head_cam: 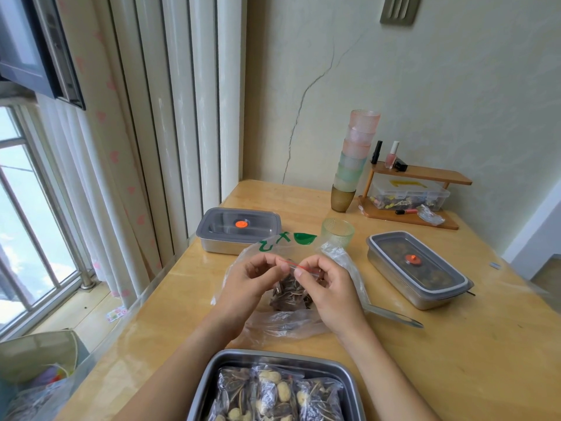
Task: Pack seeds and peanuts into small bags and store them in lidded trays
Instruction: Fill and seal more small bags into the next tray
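Above the middle of the table, my left hand (255, 279) and my right hand (326, 287) both pinch the red zip strip of a small clear bag (291, 294) holding striped seeds. Under it lies a large crumpled plastic bag (282, 325) with green print. At the near edge an open steel tray (273, 357) holds several filled small bags (273, 396) of seeds and peanuts. A lidded steel tray (238, 227) stands at the back left. Another lidded tray (417, 268), with dark contents, stands at the right.
A metal scoop handle (394, 316) lies right of my right hand. A green glass cup (337, 233) stands behind the bags. A stack of coloured cups (353, 159) and a wooden shelf (422, 174) with small bottles and a clear box sit at the back right.
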